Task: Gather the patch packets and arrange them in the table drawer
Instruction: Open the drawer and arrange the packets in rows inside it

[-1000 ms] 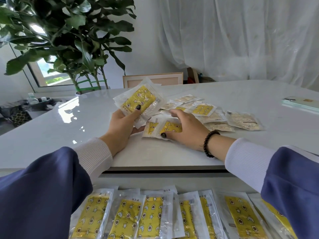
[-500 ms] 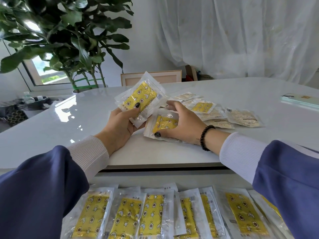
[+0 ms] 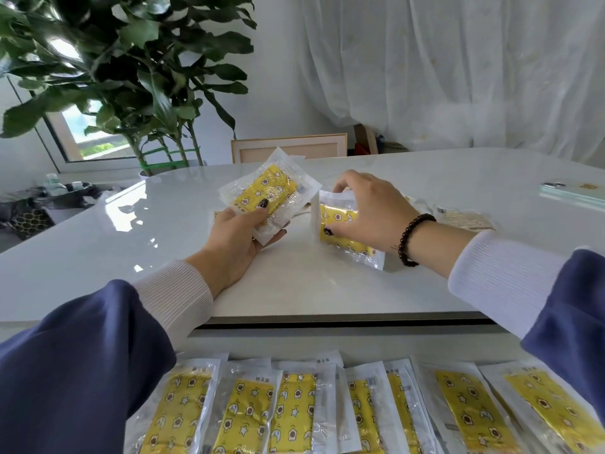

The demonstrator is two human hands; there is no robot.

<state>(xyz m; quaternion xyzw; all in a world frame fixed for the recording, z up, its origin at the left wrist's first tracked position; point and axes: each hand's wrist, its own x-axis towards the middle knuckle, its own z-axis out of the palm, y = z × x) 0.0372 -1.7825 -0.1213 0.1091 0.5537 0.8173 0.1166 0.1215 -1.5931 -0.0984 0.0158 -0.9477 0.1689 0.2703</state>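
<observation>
Now left hand [image 3: 234,239] grips packets [image 3: 270,193] aloft.

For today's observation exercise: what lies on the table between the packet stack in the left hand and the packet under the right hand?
In the head view, only bare white tabletop separates the left hand's stack from the right hand's packet.

White glossy table [image 3: 327,290], rounded at the far right. Lying on it right of centre, a few patch packets [image 3: 465,219], partly hidden behind a hand. Near the far right edge, a pale green phone [image 3: 571,191], flat. Below the near edge, an open drawer [image 3: 327,344], pulled toward the viewer. Laid across its floor, a row of yellow packets [image 3: 294,411], side by side, overlapping slightly.
</observation>
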